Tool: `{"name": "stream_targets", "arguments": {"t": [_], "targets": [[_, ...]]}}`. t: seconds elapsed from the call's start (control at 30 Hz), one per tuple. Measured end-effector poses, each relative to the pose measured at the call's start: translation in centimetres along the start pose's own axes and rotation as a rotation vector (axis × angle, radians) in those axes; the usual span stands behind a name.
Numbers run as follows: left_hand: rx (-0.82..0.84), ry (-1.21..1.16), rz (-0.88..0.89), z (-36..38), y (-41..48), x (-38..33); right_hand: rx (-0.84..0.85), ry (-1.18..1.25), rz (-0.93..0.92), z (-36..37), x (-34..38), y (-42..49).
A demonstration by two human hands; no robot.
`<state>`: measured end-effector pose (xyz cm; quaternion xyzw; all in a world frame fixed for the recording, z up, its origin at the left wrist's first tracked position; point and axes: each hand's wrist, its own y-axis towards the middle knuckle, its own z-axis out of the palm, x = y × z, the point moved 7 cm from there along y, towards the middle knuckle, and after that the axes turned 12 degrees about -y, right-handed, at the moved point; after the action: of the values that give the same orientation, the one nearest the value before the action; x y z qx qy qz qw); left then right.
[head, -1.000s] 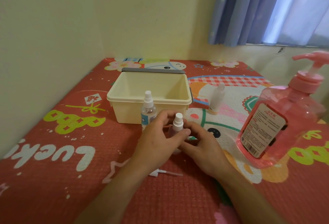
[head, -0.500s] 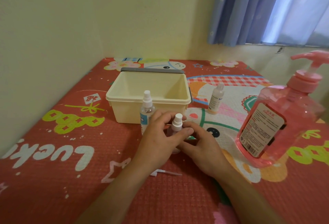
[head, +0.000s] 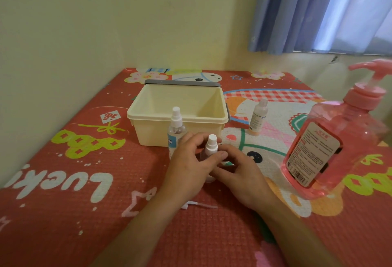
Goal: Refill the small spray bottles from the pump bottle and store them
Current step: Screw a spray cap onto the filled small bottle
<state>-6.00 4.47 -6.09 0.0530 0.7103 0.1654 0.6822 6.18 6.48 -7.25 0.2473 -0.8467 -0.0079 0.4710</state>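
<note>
Your left hand [head: 191,167] has its fingers curled closely round the small spray bottle [head: 211,147], thumb lying across the neck just under the white spray head. Your right hand [head: 241,175] meets it from the other side, fingers bent in against the bottle's lower body. The bottle stands upright near the middle of the red play mat [head: 84,182], just in front of the open cream storage box [head: 148,133]. A second spray bottle [head: 176,124] stands touching the box's front wall, just beside your left fingers. A small capped bottle [head: 257,118] stands right of the box. The pink pump bottle [head: 324,145] stands near the mat's right edge.
</note>
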Motion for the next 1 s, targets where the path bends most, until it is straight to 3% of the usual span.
{"name": "stream_targets", "arguments": {"t": [0.73, 0.8, 0.9, 1.0], "targets": [[-0.058, -0.063, 0.003, -0.7, -1.0, -0.9, -0.001, -0.058, 0.002, -0.1, -0.2, 0.3], [-0.100, 0.014, 0.081, -1.0, -1.5, -1.4, -0.036, -0.076, 0.006, -0.3, -0.3, 0.4], [-0.195, 0.145, 0.360, -1.6, -2.7, -4.0, -0.072, -0.156, 0.016, -0.6, -0.5, 0.7], [-0.108, 0.142, 0.525, -0.9, -3.7, -5.6, -0.091, -0.174, 0.013, -0.5, -0.4, 1.0]]}}
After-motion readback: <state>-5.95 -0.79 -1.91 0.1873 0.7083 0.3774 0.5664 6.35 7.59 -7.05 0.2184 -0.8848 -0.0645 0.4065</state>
